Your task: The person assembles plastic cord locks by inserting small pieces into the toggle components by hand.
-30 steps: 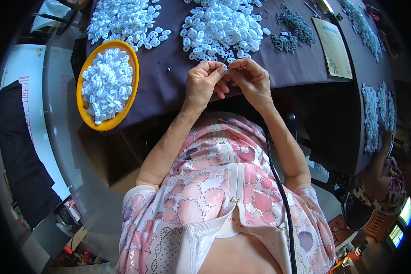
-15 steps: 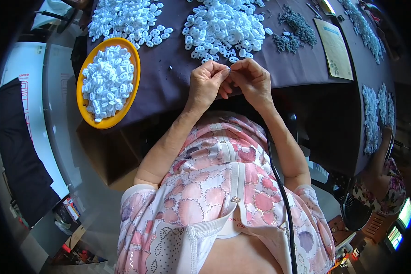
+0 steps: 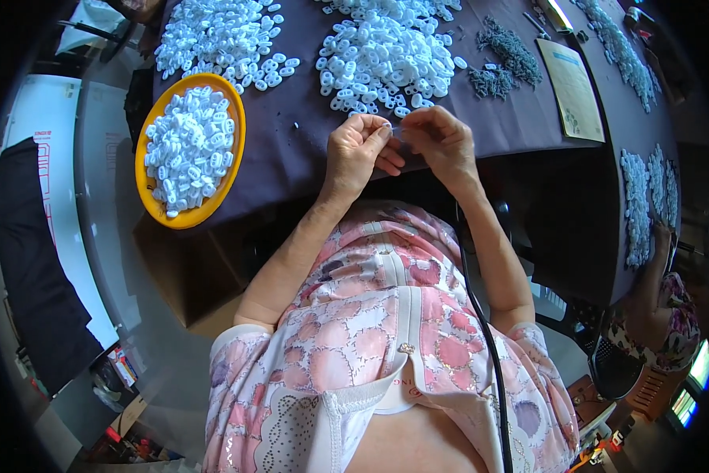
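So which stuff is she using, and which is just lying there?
In use: left hand, right hand, tiny piece pinched between them, nearest white pile, yellow tray.
Lying about: grey bits, tan card.

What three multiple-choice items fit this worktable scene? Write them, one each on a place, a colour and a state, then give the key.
1. Where does the tray of white pieces lie?
A. To the person's left on the dark cloth
B. At the right edge
C. On the floor

2. What colour is the tray?
A. Blue
B. Yellow-orange
C. Green

3. How are the left hand and right hand placed?
A. Resting flat and apart
B. Both in the tray
C. Brought together, fingertips pinching a small piece

Key: 1 A, it sits left of both hands on the cloth; 2 B, its rim shows yellow-orange; 3 C, the fingertips meet over the table edge.
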Demonstrator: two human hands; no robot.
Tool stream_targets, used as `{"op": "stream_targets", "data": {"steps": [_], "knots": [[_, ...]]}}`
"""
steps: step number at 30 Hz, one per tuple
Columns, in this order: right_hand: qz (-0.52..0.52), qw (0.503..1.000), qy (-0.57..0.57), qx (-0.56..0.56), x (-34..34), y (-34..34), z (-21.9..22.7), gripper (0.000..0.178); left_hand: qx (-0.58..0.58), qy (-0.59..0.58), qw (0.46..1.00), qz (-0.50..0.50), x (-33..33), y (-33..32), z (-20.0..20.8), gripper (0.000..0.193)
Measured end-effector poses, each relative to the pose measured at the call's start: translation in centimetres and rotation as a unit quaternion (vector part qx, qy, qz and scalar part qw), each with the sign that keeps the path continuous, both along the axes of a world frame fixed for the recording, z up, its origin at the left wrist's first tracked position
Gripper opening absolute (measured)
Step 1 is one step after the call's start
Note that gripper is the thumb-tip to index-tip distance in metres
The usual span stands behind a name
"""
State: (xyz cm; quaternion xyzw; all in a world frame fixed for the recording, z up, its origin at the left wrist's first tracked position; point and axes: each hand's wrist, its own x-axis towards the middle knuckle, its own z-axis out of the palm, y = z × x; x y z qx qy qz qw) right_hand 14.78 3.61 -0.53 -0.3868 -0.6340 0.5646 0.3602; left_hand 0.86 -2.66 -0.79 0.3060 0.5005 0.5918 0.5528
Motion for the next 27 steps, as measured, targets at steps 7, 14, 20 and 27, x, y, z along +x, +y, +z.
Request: {"op": "stream_targets", "data": {"steps": [7,14,20,27], "knots": [[-0.033,0.941,-0.174,0.287,0.0,2.1,0.4,0.012,-0.016,-0.027,0.999,0.004,-0.4,0.2,0.2,0.013],[-0.021,0.891,-0.325,0.318,-1.3,1.5,0.6,0.011,-0.014,-0.066,0.998,0.006,-0.5,0.2,0.3,0.013],[-0.012,0.893,-0.284,0.349,-1.2,1.3,0.8,0.009,-0.005,-0.069,0.998,0.006,-0.6,0.2,0.3,0.012],[0.018,0.937,-0.224,0.268,-0.2,1.0,1.1,0.008,-0.008,-0.07,0.997,0.018,-0.7,0.2,0.1,0.011]]}}
